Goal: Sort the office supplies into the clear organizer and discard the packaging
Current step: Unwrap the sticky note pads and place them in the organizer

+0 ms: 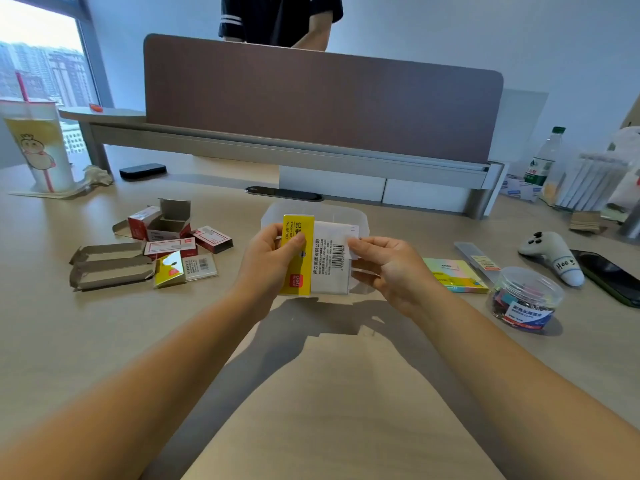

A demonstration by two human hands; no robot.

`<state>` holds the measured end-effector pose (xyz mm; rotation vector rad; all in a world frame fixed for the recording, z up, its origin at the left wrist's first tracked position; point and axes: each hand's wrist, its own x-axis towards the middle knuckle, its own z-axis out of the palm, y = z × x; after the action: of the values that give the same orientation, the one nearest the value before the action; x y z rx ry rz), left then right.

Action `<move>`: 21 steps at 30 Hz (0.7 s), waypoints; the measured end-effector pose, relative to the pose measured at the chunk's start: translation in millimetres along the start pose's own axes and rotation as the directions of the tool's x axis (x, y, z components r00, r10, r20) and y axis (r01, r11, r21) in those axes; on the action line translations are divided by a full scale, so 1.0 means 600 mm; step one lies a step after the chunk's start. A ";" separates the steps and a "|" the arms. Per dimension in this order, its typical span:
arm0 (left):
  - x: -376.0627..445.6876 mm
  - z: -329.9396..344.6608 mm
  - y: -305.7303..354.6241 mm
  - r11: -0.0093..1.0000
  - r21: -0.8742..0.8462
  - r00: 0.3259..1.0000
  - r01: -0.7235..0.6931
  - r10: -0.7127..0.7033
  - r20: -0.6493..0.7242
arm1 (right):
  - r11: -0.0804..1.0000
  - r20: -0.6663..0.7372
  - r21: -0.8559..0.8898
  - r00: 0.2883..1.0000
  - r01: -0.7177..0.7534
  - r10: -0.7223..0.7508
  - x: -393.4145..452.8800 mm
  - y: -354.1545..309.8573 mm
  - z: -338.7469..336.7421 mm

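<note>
Left hand [273, 258]: grips yellow side of the sticky-note pack [313, 256], thumb on front, fingers curled behind.
Right hand [384, 265]: pinches white wrapper flap at pack's right edge, thumb + forefinger.
Pack: held up off the table [104, 341], just in front of the clear organizer [360, 220], hiding most of it.
Left of hands: opened staple boxes [173, 233] + flattened cardboard [110, 266], piled together on table.
Right of hands: colored sticky notes [457, 275] flat on table; clip jar [524, 297] near them, lid on, upright.
Far right: game controller [550, 251] beside a phone [613, 275].
Far left: drink cup [38, 147] w/ straw.
</note>
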<state>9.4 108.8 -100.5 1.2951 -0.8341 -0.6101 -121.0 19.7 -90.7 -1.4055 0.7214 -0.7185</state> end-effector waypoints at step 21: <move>0.114 -0.088 0.041 0.999 0.035 0.982 0.020 -0.013 -0.187 | 0.858 -0.157 -0.441 0.919 0.263 -0.362 0.146 -0.097 0.019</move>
<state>90.4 89.5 -66.8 1.3710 -0.6830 -0.4799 -60.4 -45.8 -33.7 -1.8764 0.8732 -1.0475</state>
